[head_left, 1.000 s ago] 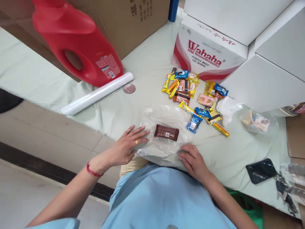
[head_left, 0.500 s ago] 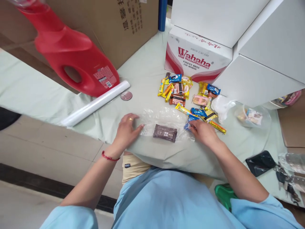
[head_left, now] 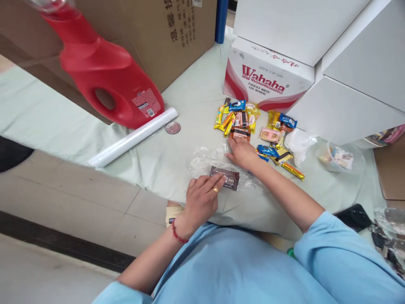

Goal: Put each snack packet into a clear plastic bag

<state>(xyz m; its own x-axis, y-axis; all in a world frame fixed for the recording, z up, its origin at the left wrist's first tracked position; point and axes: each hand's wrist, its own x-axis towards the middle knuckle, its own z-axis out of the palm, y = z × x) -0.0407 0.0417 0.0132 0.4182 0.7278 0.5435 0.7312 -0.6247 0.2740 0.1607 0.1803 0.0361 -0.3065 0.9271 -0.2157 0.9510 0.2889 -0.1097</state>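
Observation:
My left hand [head_left: 204, 196], a ring on one finger, rests its outstretched fingertips on a dark brown snack packet [head_left: 232, 179]. The packet lies on a crumpled sheet of clear plastic wrap [head_left: 204, 158]. Past the wrap's far edge, my right hand [head_left: 243, 154] is spread with finger and thumb apart, close to a brown snack packet [head_left: 240, 134]. Nothing shows in its grasp. Its palm and wrist hide part of the snacks beneath. By its right side lie a blue snack packet [head_left: 267, 150] and a yellow snack bar [head_left: 293, 171].
A roll of plastic film [head_left: 136, 137], a round brown disc [head_left: 173, 128] and a red jug [head_left: 117, 84] are on the left. Behind the snacks stands a Wahaha carton [head_left: 268, 78]. Rightward are a clear tub [head_left: 354, 156] and a black phone [head_left: 354, 217].
My left hand has moved right and nearer my body, onto the dark brown packet. My right hand has moved left and forward from a blue packet. The view has shifted slightly.

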